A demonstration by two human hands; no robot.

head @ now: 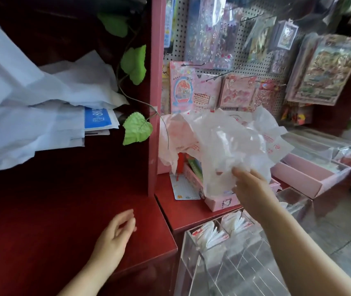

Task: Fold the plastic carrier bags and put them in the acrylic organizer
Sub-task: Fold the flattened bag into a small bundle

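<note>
A heap of crumpled white plastic carrier bags (pixel 223 142) with red print lies on the red shelf's right part, over pink boxes. My right hand (pixel 249 186) grips the near edge of one bag from this heap. My left hand (pixel 117 233) hovers over the dark red counter at lower left, fingers loosely curled, holding nothing. The clear acrylic organizer (pixel 223 263) stands below the shelf edge at lower centre. Two of its back compartments hold folded bags (pixel 223 229).
A red counter (pixel 53 210) spreads to the left, with a pile of white paper and envelopes (pixel 31 107) at its back. Green artificial leaves (pixel 136 129) hang by the pink post. Sticker packs hang on a pegboard (pixel 234 60). Pink trays (pixel 311 178) sit at the right.
</note>
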